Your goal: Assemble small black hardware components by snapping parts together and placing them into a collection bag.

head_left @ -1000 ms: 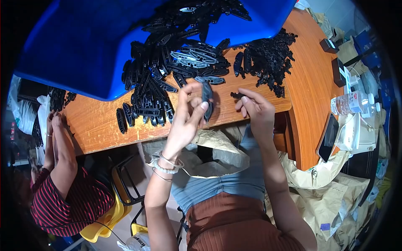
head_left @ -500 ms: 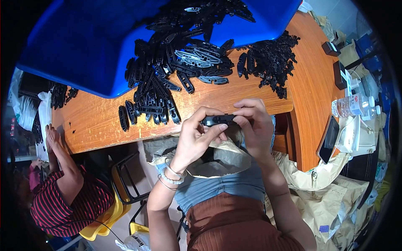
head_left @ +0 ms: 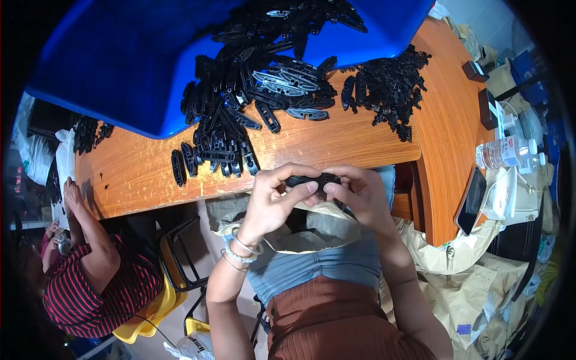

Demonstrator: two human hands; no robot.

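Both hands meet just off the near edge of the table [head_left: 336, 147], over the lap. The left hand [head_left: 273, 201] and the right hand [head_left: 357, 195] are together, each pinched on an end of one black part [head_left: 312, 180], thumbs pressing its near side. The part lies level, just near of the table edge and clear of it.

Below the hands an open paper bag [head_left: 312, 225] sits on the lap. Bracelets ring the left wrist.

On the table, a loose pile of parts [head_left: 240, 120] spreads from the far side down to the near edge, directly far-left of the hands; several pieces lie close to the edge. A second, smaller heap [head_left: 390, 90] sits far-right, well apart from the hands. Bare wood shows between the two and along the near edge right of the pile.

A blue tub [head_left: 120, 72] overhangs the far-left of the table. The right table edge curves away; beyond it stand a bottle [head_left: 501, 153] and a dark phone [head_left: 471, 201]. Brown sacks [head_left: 480, 282] crowd the floor at right.

At left, another person in a striped shirt [head_left: 90, 291] sits on a yellow chair [head_left: 156, 309], one hand on the table's left edge.
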